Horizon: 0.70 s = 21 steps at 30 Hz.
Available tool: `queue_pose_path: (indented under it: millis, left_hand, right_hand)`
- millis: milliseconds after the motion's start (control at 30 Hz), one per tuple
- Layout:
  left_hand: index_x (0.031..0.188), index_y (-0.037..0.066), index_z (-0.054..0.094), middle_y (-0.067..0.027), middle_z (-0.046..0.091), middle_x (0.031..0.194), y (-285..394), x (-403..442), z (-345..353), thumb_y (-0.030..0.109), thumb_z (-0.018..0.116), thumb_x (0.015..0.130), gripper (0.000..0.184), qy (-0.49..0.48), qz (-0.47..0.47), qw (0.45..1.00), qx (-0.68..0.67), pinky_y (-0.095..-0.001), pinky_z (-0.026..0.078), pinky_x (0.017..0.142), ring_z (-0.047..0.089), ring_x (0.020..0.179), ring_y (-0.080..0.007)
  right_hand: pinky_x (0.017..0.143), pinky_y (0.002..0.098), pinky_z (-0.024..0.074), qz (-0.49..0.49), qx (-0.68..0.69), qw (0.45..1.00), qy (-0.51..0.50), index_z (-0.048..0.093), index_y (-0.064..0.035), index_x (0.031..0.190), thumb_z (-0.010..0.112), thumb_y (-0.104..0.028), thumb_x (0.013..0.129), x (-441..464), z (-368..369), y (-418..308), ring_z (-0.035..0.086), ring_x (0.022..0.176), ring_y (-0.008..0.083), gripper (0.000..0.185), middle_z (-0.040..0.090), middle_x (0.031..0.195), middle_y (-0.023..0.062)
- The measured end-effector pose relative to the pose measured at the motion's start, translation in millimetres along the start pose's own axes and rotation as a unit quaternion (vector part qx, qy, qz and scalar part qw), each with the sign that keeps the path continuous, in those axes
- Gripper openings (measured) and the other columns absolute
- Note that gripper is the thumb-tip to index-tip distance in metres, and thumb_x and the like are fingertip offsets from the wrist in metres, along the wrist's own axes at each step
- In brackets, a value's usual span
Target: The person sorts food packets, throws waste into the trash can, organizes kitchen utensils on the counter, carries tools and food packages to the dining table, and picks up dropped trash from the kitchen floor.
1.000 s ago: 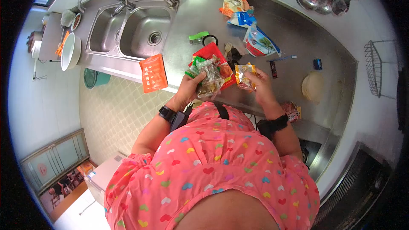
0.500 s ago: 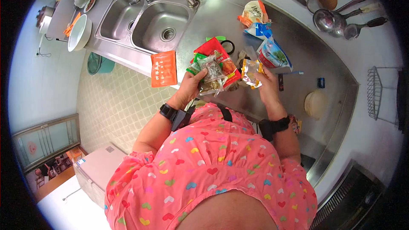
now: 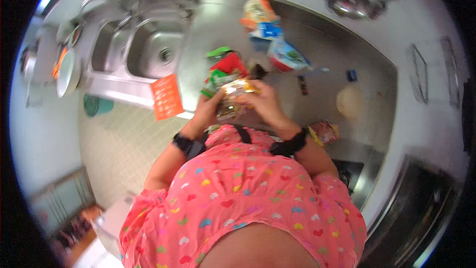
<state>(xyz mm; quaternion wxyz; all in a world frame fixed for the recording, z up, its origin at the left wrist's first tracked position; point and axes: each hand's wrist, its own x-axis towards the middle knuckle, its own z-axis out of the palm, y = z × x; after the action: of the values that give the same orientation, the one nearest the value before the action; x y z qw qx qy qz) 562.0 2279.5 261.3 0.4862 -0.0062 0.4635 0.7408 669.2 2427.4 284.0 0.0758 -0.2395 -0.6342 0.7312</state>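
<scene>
My left hand (image 3: 210, 107) is closed on several seasoning packets, with a green packet (image 3: 214, 80) sticking out above the thumb. My right hand (image 3: 265, 100) pinches a gold and silver packet (image 3: 239, 87) and holds it over the bundle, close to my left hand. Motion blurs the packets, so I cannot tell which touch. A red packet (image 3: 229, 64) shows just beyond the bundle. Left of my left hand, an orange packet (image 3: 167, 97) lies at the counter's front edge and overhangs it.
A double sink (image 3: 157, 52) is set in the steel counter at the left. Blue and white bags (image 3: 287, 56) and an orange and white bag (image 3: 259, 11) lie toward the back. A round pale object (image 3: 350, 102) is at the right. Ladles (image 3: 349, 4) hang on the wall.
My right hand has brought the gold and silver packet left, over the packets in my left hand. The whole view has also shifted and blurred as my head moved.
</scene>
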Motion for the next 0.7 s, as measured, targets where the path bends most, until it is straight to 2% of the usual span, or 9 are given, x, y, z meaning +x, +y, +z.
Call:
queue_pose_path:
  millis: [133, 267, 333, 367, 433, 567, 633, 667, 700]
  left_hand:
    - [0.123, 0.001, 0.039, -0.0104, 0.052, 0.114, -11.0, 3.7, 3.2, 0.036, 0.043, 0.092, 0.047, -0.049, -0.023, 0.999, 0.002, -0.0371, 0.048, 0.084, 0.056, 0.100, -0.0224]
    - [0.121, 0.000, 0.040, -0.0099, 0.053, 0.112, -12.3, 5.2, 24.6, 0.013, 0.052, 0.087, 0.039, -0.068, -0.005, 0.989, 0.130, -0.0328, 0.050, 0.080, 0.057, 0.095, -0.0183]
    - [0.117, -0.001, 0.042, -0.0103, 0.056, 0.105, -7.9, 5.0, 38.1, 0.004, 0.055, 0.082, 0.038, -0.057, -0.042, 0.990, 0.124, -0.0311, 0.053, 0.073, 0.060, 0.087, -0.0185]
    - [0.117, -0.001, 0.042, -0.0103, 0.056, 0.105, -8.6, 5.8, 40.0, 0.004, 0.055, 0.082, 0.038, -0.061, -0.045, 0.989, 0.124, -0.0311, 0.053, 0.073, 0.060, 0.087, -0.0185]
    - [0.115, -0.001, 0.044, -0.0114, 0.057, 0.102, -10.5, 5.2, 39.8, 0.003, 0.055, 0.081, 0.036, -0.025, -0.047, 0.994, 0.095, -0.0323, 0.054, 0.071, 0.061, 0.085, -0.0201]
    - [0.115, -0.002, 0.044, -0.0102, 0.057, 0.100, -7.7, 7.4, 19.2, 0.006, 0.057, 0.080, 0.039, 0.016, -0.032, 0.996, 0.081, -0.0335, 0.055, 0.069, 0.061, 0.085, -0.0205]
    - [0.111, -0.002, 0.046, -0.0095, 0.058, 0.099, -7.3, 6.5, 7.5, 0.007, 0.059, 0.078, 0.036, 0.047, -0.021, 0.995, 0.082, -0.0327, 0.054, 0.070, 0.061, 0.085, -0.0196]
    - [0.111, -0.002, 0.046, -0.0097, 0.057, 0.099, -4.0, 3.1, 5.1, 0.007, 0.059, 0.078, 0.036, 0.064, -0.027, 0.994, 0.089, -0.0325, 0.053, 0.071, 0.061, 0.085, -0.0192]
    - [0.111, -0.002, 0.046, -0.0098, 0.057, 0.100, -1.3, 0.0, 3.7, 0.007, 0.059, 0.078, 0.037, 0.082, -0.033, 0.991, 0.096, -0.0323, 0.053, 0.072, 0.061, 0.085, -0.0188]
  right_hand:
    - [0.072, 0.0284, 0.0484, -0.098, -0.148, 0.978, 0.113, 0.057, 0.0022, 0.099, 0.065, -0.010, 0.077, 0.7, -1.8, 27.8, 0.058, 0.084, 0.0152, 0.026, 0.059, 0.094, 0.0089]
    - [0.071, 0.0319, 0.0474, -0.052, -0.213, 0.974, 0.059, 0.058, 0.0003, 0.099, 0.063, -0.016, 0.077, -10.5, -15.3, 10.2, 0.059, 0.086, 0.0209, 0.028, 0.059, 0.094, 0.0149]
    - [0.073, 0.0352, 0.0469, -0.202, -0.346, 0.916, 0.023, 0.060, -0.0012, 0.097, 0.060, -0.020, 0.079, -15.6, -22.4, 5.8, 0.060, 0.085, 0.0261, 0.026, 0.060, 0.093, 0.0171]
    - [0.073, 0.0352, 0.0469, -0.200, -0.348, 0.916, 0.027, 0.060, -0.0012, 0.097, 0.060, -0.020, 0.079, -16.3, -31.6, 4.5, 0.060, 0.085, 0.0261, 0.026, 0.060, 0.093, 0.0171]
    - [0.073, 0.0376, 0.0465, -0.163, -0.296, 0.938, -0.084, 0.061, -0.0027, 0.097, 0.059, -0.020, 0.080, -20.6, -64.9, -0.4, 0.059, 0.084, 0.0302, 0.025, 0.061, 0.091, 0.0160]
    - [0.064, 0.0367, 0.0474, 0.040, -0.291, 0.938, 0.184, 0.063, -0.0039, 0.090, 0.057, -0.029, 0.082, -29.1, -191.3, -15.9, 0.062, 0.073, 0.0272, 0.027, 0.064, 0.081, 0.0141]
    - [0.074, 0.0401, 0.0469, 0.113, -0.459, 0.831, 0.293, 0.062, -0.0051, 0.096, 0.058, -0.036, 0.080, -25.5, -265.9, -9.9, 0.060, 0.088, 0.0307, 0.035, 0.063, 0.094, 0.0161]
    - [0.083, 0.0428, 0.0443, 0.079, -0.522, 0.755, 0.390, 0.058, -0.0047, 0.107, 0.058, -0.037, 0.080, -14.6, -322.1, 38.9, 0.055, 0.100, 0.0335, 0.042, 0.058, 0.106, 0.0193]
    - [0.086, 0.0433, 0.0434, 0.142, -0.546, 0.736, 0.375, 0.053, -0.0042, 0.113, 0.059, -0.036, 0.080, -12.1, -346.9, 29.0, 0.052, 0.104, 0.0350, 0.047, 0.055, 0.112, 0.0198]
